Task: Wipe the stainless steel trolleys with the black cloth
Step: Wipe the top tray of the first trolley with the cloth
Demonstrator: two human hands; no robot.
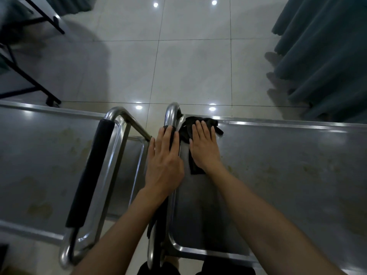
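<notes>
Two stainless steel trolleys stand side by side, handles facing each other. The right trolley (288, 165) has a flat steel top with yellowish stains. A black cloth (188, 126) lies at its far left corner. My right hand (204, 147) presses flat on the cloth, fingers straight. My left hand (164, 163) rests flat on the black-padded handle (172, 128) of the right trolley, fingers extended. The left trolley (39, 155) also shows stains on its top, and its padded handle (91, 171) runs along its right end.
A pale tiled floor (188, 66) stretches beyond the trolleys. A dark teal curtain (327, 56) hangs at the far right. A black-framed stand on castors (29, 80) sits at the far left. My legs (168, 268) show under the handles.
</notes>
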